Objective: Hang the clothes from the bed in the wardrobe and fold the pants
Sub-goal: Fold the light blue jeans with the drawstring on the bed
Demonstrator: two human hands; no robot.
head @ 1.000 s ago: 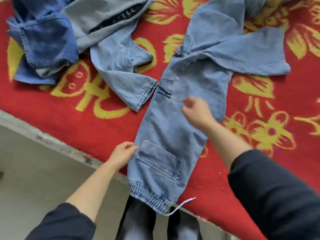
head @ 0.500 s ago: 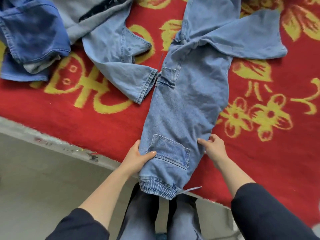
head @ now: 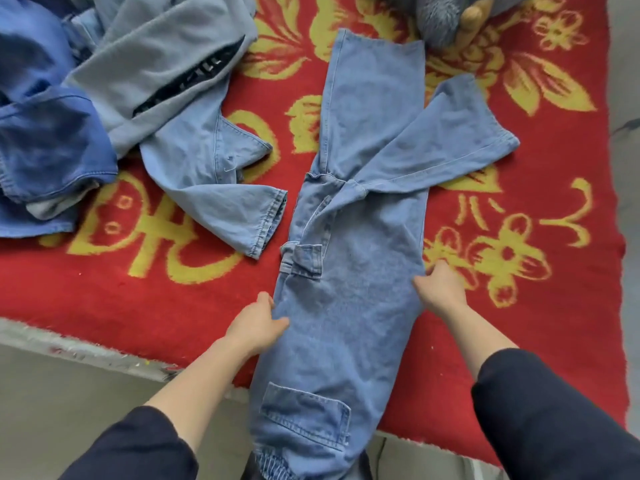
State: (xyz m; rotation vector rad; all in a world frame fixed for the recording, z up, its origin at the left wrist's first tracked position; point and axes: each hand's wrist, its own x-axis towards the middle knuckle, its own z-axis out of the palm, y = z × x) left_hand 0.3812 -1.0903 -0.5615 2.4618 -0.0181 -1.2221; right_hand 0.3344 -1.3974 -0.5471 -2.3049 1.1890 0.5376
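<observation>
Pinching side edges of pale denim pants (head: 356,271), left hand (head: 258,323), right hand (head: 438,287), legs splayed

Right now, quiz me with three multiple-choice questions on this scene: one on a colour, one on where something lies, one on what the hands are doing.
1. The blanket is: A. red with yellow flowers B. plain green C. white with stripes
2. The elastic end of the light blue jeans lies: A. mid-blanket B. past the blanket's near edge C. at the far end
3. The hands: A. both hang free B. only one touches cloth C. each grips a side of the jeans
Answers: A, red pile with yellow blooms surrounds the clothes; B, the gathered hem hangs off toward the person; C, left hand and right hand clasp opposite edges.
</observation>
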